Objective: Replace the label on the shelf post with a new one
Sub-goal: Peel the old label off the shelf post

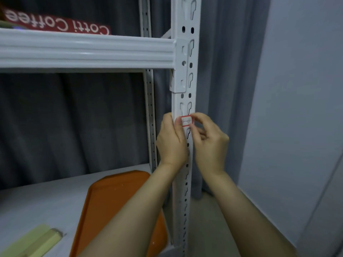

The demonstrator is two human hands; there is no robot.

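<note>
A small white label (186, 121) with a red border and handwritten marks lies on the front of the white slotted shelf post (186, 75). My left hand (171, 141) wraps the post's left side, its thumb tip touching the label's left edge. My right hand (208, 141) is on the post's right side, fingers curled, with thumb and forefinger pinching the label's right edge. Whether the label is fully stuck down cannot be told.
A white shelf beam (83, 51) joins the post above, with a red "Cotti Coffee" item (55, 23) on top. On the lower shelf lie an orange tray (115, 204) and a pale yellow object (37, 242). Grey curtain behind, wall (297, 89) to the right.
</note>
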